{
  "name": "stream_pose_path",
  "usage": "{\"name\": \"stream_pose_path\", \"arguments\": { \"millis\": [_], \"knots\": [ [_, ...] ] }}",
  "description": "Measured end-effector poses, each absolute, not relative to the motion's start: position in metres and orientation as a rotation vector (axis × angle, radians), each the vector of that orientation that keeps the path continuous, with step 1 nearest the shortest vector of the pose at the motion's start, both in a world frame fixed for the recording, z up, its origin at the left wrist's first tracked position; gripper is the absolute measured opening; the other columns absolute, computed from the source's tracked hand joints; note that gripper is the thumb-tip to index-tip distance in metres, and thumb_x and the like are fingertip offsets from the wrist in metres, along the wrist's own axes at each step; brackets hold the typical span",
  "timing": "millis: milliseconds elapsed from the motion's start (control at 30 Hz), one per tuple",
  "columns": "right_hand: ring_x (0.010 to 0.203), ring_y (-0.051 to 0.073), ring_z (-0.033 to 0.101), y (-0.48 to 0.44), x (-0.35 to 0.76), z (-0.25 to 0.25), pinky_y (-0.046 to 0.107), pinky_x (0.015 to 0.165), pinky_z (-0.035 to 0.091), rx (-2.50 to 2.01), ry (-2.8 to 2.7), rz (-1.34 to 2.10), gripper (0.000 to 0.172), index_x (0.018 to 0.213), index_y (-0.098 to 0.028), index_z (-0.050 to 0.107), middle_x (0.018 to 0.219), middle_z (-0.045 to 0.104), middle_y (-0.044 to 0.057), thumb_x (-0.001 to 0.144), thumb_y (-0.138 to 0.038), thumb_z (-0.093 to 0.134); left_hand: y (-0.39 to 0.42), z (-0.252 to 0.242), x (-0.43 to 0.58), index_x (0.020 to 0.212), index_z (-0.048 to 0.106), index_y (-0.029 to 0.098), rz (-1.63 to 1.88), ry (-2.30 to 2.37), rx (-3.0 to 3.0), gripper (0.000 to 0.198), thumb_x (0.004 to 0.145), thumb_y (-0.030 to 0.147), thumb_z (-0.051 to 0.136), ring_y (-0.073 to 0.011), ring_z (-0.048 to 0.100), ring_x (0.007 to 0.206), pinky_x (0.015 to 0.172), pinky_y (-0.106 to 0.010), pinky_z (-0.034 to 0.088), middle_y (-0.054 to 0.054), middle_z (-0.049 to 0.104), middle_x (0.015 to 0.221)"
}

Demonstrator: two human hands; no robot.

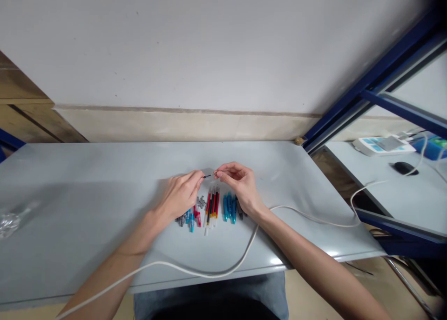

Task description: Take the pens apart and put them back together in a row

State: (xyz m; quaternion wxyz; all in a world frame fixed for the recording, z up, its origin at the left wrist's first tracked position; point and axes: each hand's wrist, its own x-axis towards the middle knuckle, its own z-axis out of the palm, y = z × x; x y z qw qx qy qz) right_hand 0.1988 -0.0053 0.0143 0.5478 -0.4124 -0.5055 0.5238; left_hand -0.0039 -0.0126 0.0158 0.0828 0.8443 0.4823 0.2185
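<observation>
My left hand (181, 193) pinches a thin dark pen refill (207, 176), its tip pointing right. Facing it, my right hand (240, 180) has thumb and forefinger closed on something too small to make out. Below and between the hands lies a row of red and black pen refills (212, 206). Translucent blue pen barrels (229, 207) and some dark ones rest under my right wrist, partly hidden. Beside my left hand are small clear plastic pieces (201, 202) and short blue, red and grey pen parts (191, 221), some covered by the hand.
A white cable (209, 276) crosses the grey table (104, 171) in front and passes over my left forearm. At the far left lies a clear plastic bag (12, 223). Beyond a blue metal frame (370, 90) are a mouse (405, 168) and a white device (384, 145).
</observation>
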Motion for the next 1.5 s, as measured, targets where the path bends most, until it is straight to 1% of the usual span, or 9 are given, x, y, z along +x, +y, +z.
{"name": "stream_pose_path", "arguments": {
  "millis": [200,400,767,1033,1333,1500],
  "knots": [
    [0.083,0.020,0.071,-0.0052,0.1992,0.0135,0.036,0.082,0.056,-1.000,-1.217,1.234,0.025,0.087,-0.021,0.072,0.087,0.075,0.005,0.077,-0.041,0.083,-0.0122,0.0156,-0.0038,0.102,0.061,0.024,0.633,1.442,2.527,0.026,0.105,0.027,0.036,-0.0173,0.063,0.069,0.061,-0.028,0.033,-0.001,0.069,0.083],
    [0.081,0.020,0.071,-0.0047,0.1995,0.0119,0.034,0.080,0.055,-0.990,-1.221,1.253,0.022,0.086,-0.021,0.072,0.084,0.074,0.003,0.078,-0.039,0.082,-0.0116,0.0143,-0.0040,0.101,0.060,0.023,0.617,1.429,2.540,0.026,0.106,0.027,0.035,-0.0172,0.062,0.070,0.063,-0.029,0.033,-0.001,0.069,0.084],
    [0.078,0.019,0.070,-0.0054,0.2001,0.0136,0.034,0.079,0.055,-0.995,-1.244,1.243,0.022,0.085,-0.021,0.071,0.079,0.072,0.002,0.078,-0.040,0.082,-0.0124,0.0149,-0.0046,0.100,0.061,0.023,0.588,1.437,2.551,0.026,0.106,0.027,0.036,-0.0165,0.061,0.068,0.061,-0.029,0.032,-0.001,0.069,0.083],
    [0.079,0.018,0.069,-0.0061,0.2001,0.0139,0.034,0.079,0.055,-0.994,-1.241,1.260,0.022,0.085,-0.022,0.071,0.080,0.072,0.002,0.078,-0.040,0.081,-0.0126,0.0165,-0.0039,0.097,0.061,0.022,0.597,1.407,2.554,0.027,0.105,0.026,0.035,-0.0158,0.059,0.065,0.061,-0.028,0.033,-0.001,0.066,0.078],
    [0.079,0.018,0.068,-0.0051,0.2003,0.0133,0.033,0.078,0.053,-1.021,-1.252,1.207,0.020,0.086,-0.022,0.072,0.083,0.073,0.003,0.078,-0.037,0.081,-0.0126,0.0149,-0.0042,0.098,0.061,0.023,0.612,1.423,2.551,0.026,0.105,0.027,0.036,-0.0162,0.060,0.068,0.062,-0.029,0.033,-0.001,0.067,0.081],
    [0.079,0.018,0.067,-0.0048,0.2005,0.0104,0.033,0.077,0.053,-1.021,-1.280,1.205,0.020,0.086,-0.022,0.072,0.082,0.073,0.002,0.079,-0.039,0.080,-0.0122,0.0140,-0.0041,0.100,0.061,0.023,0.616,1.424,2.556,0.028,0.106,0.028,0.034,-0.0165,0.061,0.068,0.062,-0.028,0.033,-0.002,0.068,0.082]
  ]
}}
